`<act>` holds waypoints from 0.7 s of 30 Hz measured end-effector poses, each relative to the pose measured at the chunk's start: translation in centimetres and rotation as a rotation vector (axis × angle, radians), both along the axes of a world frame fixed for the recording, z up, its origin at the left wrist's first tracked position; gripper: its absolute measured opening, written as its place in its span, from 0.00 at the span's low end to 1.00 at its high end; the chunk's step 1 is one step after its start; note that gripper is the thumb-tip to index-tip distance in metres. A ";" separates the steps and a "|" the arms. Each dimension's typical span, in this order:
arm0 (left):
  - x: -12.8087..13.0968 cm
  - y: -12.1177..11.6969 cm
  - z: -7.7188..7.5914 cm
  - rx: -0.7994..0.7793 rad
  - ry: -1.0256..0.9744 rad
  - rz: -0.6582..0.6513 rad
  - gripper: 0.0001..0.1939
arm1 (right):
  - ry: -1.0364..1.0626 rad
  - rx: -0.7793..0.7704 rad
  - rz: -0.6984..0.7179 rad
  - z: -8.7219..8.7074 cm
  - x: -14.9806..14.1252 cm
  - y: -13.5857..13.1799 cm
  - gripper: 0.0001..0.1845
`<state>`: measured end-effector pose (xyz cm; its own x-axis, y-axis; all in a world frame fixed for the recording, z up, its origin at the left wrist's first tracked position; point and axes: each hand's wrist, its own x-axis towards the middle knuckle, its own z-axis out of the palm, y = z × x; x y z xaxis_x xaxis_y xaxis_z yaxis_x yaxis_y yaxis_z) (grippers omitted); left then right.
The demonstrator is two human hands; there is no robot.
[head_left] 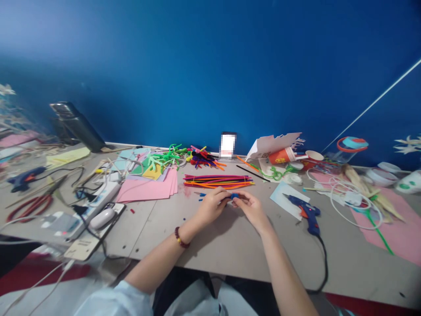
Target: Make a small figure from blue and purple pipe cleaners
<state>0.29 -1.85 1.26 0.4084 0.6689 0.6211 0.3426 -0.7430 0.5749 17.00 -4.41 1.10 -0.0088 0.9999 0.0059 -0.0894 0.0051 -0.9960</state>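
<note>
My left hand (pixel 213 205) and my right hand (pixel 250 208) meet above the middle of the table, fingers bent and pinched together. Between their fingertips is a small piece of blue pipe cleaner (pixel 234 195) that looks bunched or coiled; the fingers cover part of it. Just beyond the hands lies a bundle of pipe cleaners (pixel 217 180) in purple, red, orange and dark colours. Short blue pieces (pixel 201 195) rest on the table left of my left hand.
At right, a blue glue gun (pixel 307 213) lies partly on pale blue paper (pixel 279 196), its cord trailing to the front edge. Pink paper (pixel 148 188), a power strip (pixel 95 204), a computer mouse (pixel 102 218) and red-handled scissors (pixel 34 206) are at left. A lit phone (pixel 227 145) leans against the wall.
</note>
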 end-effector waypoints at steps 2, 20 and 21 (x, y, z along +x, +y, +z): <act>0.0 0.0 -0.2 0.059 0.038 0.011 0.10 | 0.009 -0.024 0.019 0.2 0.0 0.0 0.20; -0.1 -0.1 0.6 -0.233 -0.061 -0.028 0.08 | -0.395 0.426 -0.018 0.3 0.1 -0.3 0.10; -0.1 -0.1 0.7 -0.270 -0.076 -0.039 0.08 | -0.400 0.432 -0.009 0.5 0.1 -0.4 0.09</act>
<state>0.14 -1.94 1.91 0.3956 0.7991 0.4526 0.2652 -0.5712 0.7768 17.10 -4.77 1.57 -0.0858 0.9077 0.4108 0.2949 0.4170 -0.8597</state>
